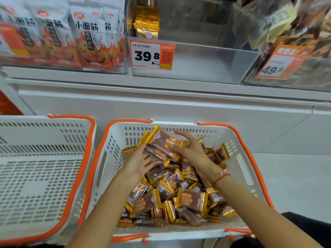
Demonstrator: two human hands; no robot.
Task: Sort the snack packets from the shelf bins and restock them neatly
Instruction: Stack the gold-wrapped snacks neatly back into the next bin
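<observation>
A white basket with orange handles (114, 158) holds a heap of gold-and-brown snack packets (179, 197). Over its far half, my left hand (139, 161) and my right hand (189, 151) together grip a small stack of these packets (163, 142), one hand at each end. The right wrist wears a red string. On the shelf above, a clear bin (197, 68) with a 39.8 price tag (152, 55) has a few of the same gold packets (146, 24) standing at its back left.
A second white basket (44, 167) stands to the left with nothing visible inside. A bin of white-and-red bags (71, 38) sits on the upper left shelf. Another bin with brown packs and a 49.8 tag (275, 67) is at the upper right.
</observation>
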